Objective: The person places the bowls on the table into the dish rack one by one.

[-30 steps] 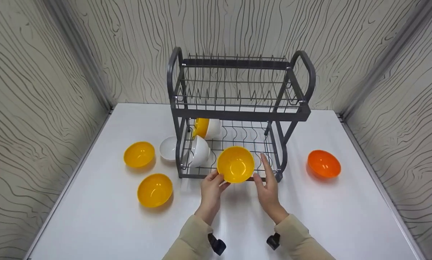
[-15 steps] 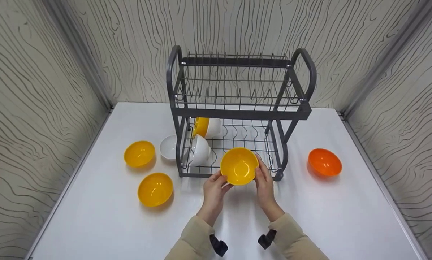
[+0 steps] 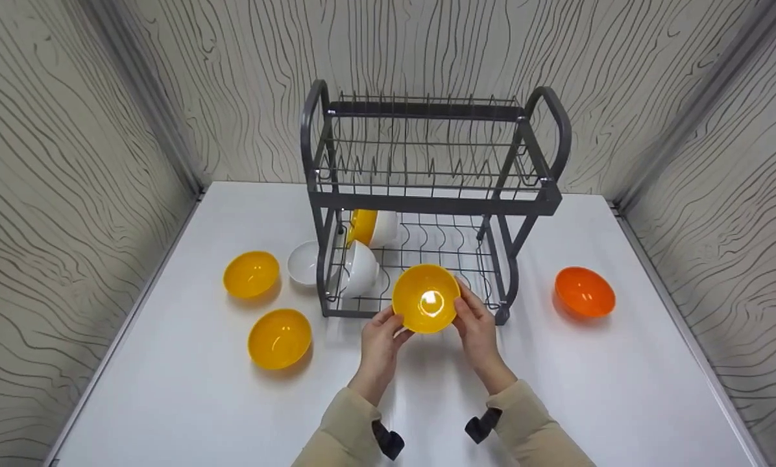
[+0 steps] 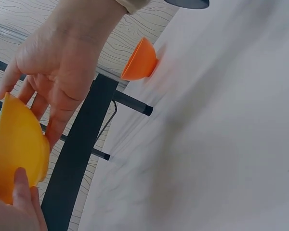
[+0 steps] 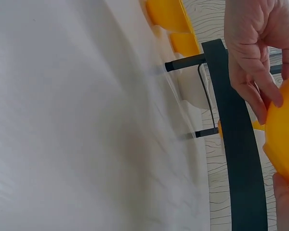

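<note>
Both hands hold a yellow bowl (image 3: 425,298) up before the dish rack, its inside tilted toward the head camera. My left hand (image 3: 380,344) pinches the rim at the lower left, thumb in front and fingers behind. On the opposite side, my right hand (image 3: 479,331) has its thumb at the rim and its fingers round the back. The left wrist view shows the right hand (image 4: 62,62) above the bowl (image 4: 19,144). In the right wrist view, the left hand (image 5: 260,53) grips the bowl's edge.
The two-tier dark rack (image 3: 433,206) carries a white bowl (image 3: 360,269) and a yellow-and-white pair behind it on its lower tier. Left on the table lie two yellow bowls (image 3: 252,275) and a white bowl (image 3: 302,263). An orange bowl (image 3: 584,292) sits at right.
My right hand, earlier open beside the bowl, has closed in and taken hold of its right side. The bowl shifted slightly right, then back left.
</note>
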`<state>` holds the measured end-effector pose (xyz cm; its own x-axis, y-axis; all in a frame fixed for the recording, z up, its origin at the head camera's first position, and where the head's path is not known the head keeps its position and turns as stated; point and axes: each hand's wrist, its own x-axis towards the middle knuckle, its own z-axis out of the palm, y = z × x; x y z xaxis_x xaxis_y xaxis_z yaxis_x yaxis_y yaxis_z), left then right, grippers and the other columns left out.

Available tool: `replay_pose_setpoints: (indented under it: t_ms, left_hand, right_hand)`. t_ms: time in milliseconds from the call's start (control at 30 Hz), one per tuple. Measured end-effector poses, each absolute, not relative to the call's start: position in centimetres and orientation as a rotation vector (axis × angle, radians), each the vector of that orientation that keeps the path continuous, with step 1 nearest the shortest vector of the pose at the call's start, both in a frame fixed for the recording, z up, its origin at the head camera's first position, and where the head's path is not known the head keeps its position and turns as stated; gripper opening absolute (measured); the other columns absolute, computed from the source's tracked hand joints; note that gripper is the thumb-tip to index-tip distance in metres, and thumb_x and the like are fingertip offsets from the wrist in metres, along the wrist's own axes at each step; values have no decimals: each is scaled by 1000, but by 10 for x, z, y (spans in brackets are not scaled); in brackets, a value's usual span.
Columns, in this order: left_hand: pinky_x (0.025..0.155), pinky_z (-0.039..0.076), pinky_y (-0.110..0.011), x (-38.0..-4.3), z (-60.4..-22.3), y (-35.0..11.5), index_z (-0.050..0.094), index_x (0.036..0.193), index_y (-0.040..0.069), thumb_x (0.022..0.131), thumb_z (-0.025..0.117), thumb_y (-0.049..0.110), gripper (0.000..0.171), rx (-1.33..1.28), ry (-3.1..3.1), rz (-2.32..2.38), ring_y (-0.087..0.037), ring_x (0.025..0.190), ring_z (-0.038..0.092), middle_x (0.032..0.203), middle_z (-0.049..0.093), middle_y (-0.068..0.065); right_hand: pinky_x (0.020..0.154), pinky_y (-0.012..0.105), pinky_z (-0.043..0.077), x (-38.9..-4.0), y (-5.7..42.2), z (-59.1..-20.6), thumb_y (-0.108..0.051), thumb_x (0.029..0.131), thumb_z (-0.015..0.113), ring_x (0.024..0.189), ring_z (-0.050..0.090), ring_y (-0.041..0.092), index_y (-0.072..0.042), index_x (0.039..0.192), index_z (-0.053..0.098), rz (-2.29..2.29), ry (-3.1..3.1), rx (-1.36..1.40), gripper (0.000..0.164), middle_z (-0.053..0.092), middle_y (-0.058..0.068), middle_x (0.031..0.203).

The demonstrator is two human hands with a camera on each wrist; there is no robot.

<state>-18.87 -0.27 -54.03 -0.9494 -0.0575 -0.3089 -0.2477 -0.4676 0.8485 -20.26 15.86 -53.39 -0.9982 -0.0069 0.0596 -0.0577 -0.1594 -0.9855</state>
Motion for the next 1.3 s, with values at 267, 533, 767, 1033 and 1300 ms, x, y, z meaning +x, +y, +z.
replay_pose_setpoints:
  t_ms: [267,533,767,1033,1300]
  left_hand:
    - [90,52,-30,-191,-541,-6,51,127,0,91,53,14,39,-369,1552,2582,-16,98,62,119,59,-12]
    - [91,51,-29,-195,-542,-9,52,127,0,92,53,15,38,-377,1689,2518,-16,102,63,122,58,-13]
    - [91,51,-26,-193,-538,-20,59,119,2,94,51,17,31,-191,2158,2413,-20,105,61,117,62,-13]
    - [94,47,-36,-202,-555,-39,71,103,13,87,63,18,19,218,3435,1200,-17,102,60,105,68,2]
    - [106,36,-46,-202,-564,-52,70,104,17,86,64,25,21,120,3398,923,-17,106,59,109,68,4]
  right_hand:
    - [90,20,50,-205,154,-525,-32,93,52,110,56,12,-17,138,43,2352,-2060,11,48,46,2,141]
    - [91,20,49,-210,150,-521,-35,92,53,112,56,11,-16,137,44,2318,-2065,-25,50,48,0,139]
    - [96,20,45,-214,152,-518,-34,92,54,116,53,8,-15,137,44,2329,-1990,-75,51,47,-1,139]
    - [94,17,45,-215,161,-518,-34,91,55,117,52,8,-16,138,43,2294,-1973,-106,52,46,-5,138]
    - [94,16,45,-215,162,-519,-38,90,55,116,52,7,-20,137,44,2203,-2069,-130,52,45,-6,140]
